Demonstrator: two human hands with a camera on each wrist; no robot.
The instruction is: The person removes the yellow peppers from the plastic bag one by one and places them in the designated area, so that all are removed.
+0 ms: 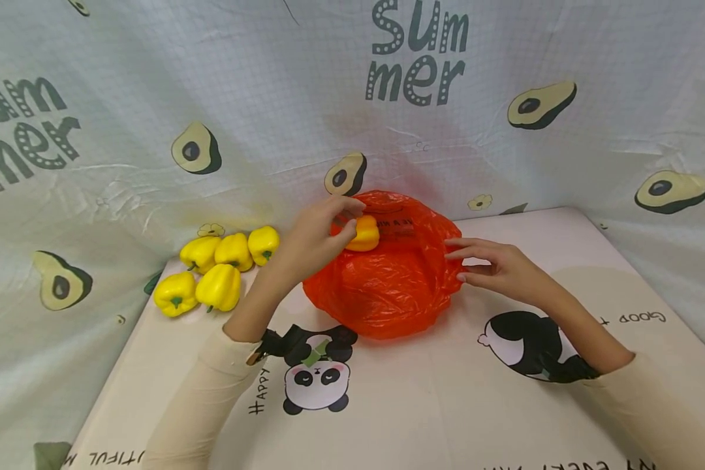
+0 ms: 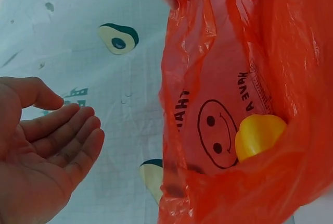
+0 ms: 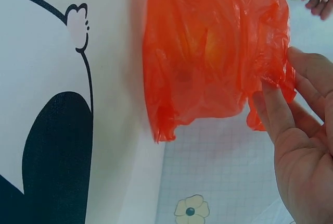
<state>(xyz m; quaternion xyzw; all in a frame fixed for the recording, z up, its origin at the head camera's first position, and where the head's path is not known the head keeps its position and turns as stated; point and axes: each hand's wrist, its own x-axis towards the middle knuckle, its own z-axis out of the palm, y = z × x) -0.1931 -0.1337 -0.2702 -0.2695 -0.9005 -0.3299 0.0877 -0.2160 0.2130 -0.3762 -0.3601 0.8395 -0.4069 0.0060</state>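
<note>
A red plastic bag [image 1: 388, 294] stands on the table with its mouth spread wide. One yellow bell pepper [image 1: 367, 234] is within the bag's mouth at the left; in the left wrist view the same pepper [image 2: 258, 136] shows beside a printed smiley face. My left hand [image 1: 323, 228] hovers at the bag's left rim, fingers loosely bent, and its palm holds nothing in the left wrist view. At the opposite side, my right hand [image 1: 499, 267] holds the bag's rim between thumb and fingers [image 3: 278, 109].
Several yellow bell peppers [image 1: 219, 288] lie grouped at the table's back left. Behind the table [image 1: 399, 405] hangs a pale curtain [image 1: 270, 98] printed with avocados. The table cover has panda drawings.
</note>
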